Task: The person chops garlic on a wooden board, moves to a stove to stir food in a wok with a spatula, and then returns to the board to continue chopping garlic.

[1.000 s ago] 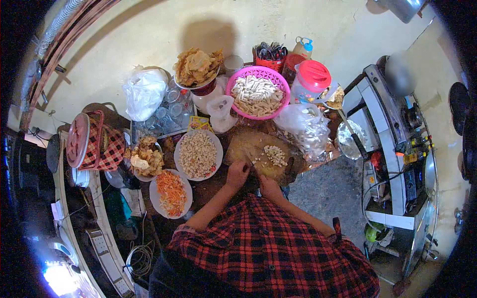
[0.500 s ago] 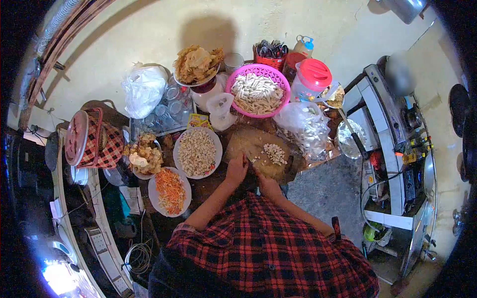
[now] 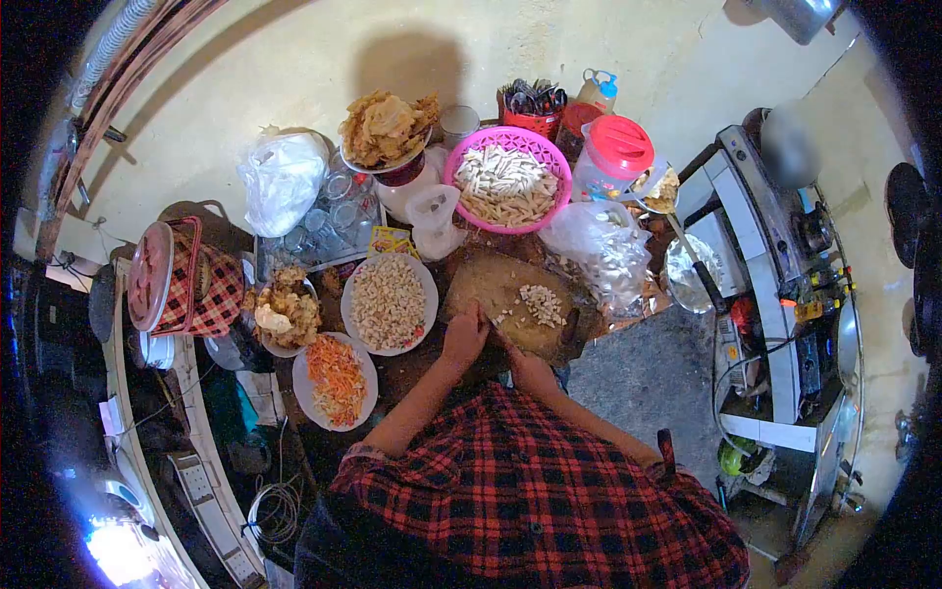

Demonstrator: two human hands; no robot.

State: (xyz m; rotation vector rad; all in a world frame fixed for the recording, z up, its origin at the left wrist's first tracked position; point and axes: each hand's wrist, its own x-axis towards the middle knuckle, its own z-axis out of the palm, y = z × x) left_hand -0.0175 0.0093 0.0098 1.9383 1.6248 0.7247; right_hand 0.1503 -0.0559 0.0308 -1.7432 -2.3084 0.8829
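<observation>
My left hand (image 3: 466, 335) is closed at the near left edge of the wooden cutting board (image 3: 491, 280), its fingertips pinched together; whatever lies between them is too small to make out. Just right of it, my right hand (image 3: 530, 370) is wrapped round a knife (image 3: 500, 335), whose thin blade points toward the left fingers. A small heap of chopped white pieces (image 3: 542, 305) lies on the right half of the board, with a few bits near the blade. Beyond the board, a pink basket (image 3: 566, 187) holds long white strips.
Left of the board stand a plate of chopped white pieces (image 3: 389, 302), a plate of orange and white shreds (image 3: 336, 381) and a bowl of fried food (image 3: 287, 314). Plastic bags (image 3: 601, 245), a red-lidded jug (image 3: 620, 147) and glasses crowd the back. A stove (image 3: 760, 211) is right.
Both hands stay at the board's near edge with almost no movement. The view has shifted very slightly; the heap of chopped pieces looks the same.
</observation>
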